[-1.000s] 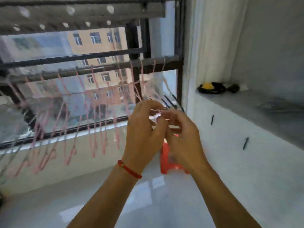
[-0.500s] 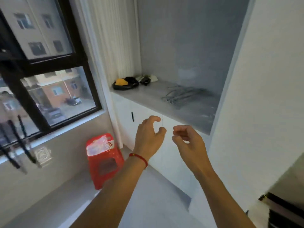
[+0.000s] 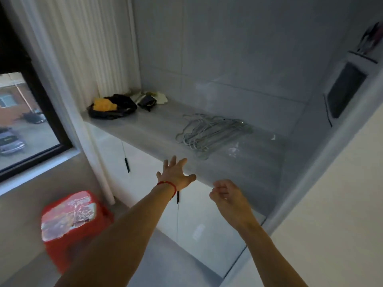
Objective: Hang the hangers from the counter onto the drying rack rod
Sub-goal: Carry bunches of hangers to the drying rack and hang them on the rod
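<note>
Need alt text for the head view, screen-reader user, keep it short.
Both hands reach empty toward a grey counter: the left hand spread open, the right hand loosely curled, neither touching the pile of grey hangers lying farther back on it. A red stool stands on the floor at lower left.

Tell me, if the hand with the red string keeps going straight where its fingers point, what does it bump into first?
Probably the pile of grey hangers on the counter. The left hand is open and its fingers point up and slightly right toward them, with only bare countertop in between. Depth is hard to judge from this one view.
</note>
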Tool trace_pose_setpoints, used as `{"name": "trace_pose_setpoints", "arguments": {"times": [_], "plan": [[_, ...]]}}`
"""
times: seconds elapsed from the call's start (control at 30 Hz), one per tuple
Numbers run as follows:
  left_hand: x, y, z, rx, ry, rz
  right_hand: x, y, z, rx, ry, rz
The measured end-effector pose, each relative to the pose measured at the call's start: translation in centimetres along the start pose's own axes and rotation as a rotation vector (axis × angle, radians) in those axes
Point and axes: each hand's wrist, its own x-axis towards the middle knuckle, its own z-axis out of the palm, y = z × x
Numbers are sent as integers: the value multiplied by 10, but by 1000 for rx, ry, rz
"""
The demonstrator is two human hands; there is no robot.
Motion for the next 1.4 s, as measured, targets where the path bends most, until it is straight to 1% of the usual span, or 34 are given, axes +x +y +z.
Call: {"name": "trace_pose_setpoints", "arguments": {"times": [0.13,0.37,0.47,0.67,0.73,0.83,0.93,1.0,1.1,1.2,1.23,1.3,1.37,1.4], "plan": [[55,-13,4,84,-98,20,66,11,21,-72,-17,87],[136,-33,17,210,-196,-20,192,26,57,-251,9,124],[154,-48,38,305,-249,-47,242,35,78,-376,94,172],[162,-60,49,317,-270,-42,297,33,111,-696,333,219],[162,-61,50,312,-263,-51,308,33,114,-660,344,264],[164,-63,50,293,-267,-63,317,31,105,-521,283,406],[166,-65,50,279,-277,-59,310,32,85,-238,241,495],[166,-64,49,268,-289,-64,293,35,72,-87,229,464],[166,-62,46,296,-271,-66,252,42,49,48,251,348],[158,-53,39,325,-245,-94,201,42,33,84,203,237],[152,-46,37,283,-233,-109,184,42,29,82,181,197],[134,-23,39,82,-145,-113,152,39,20,114,124,140],[98,3,38,-269,42,-56,125,35,13,165,35,126],[75,17,38,-507,117,-15,112,32,9,175,-14,117]]}}
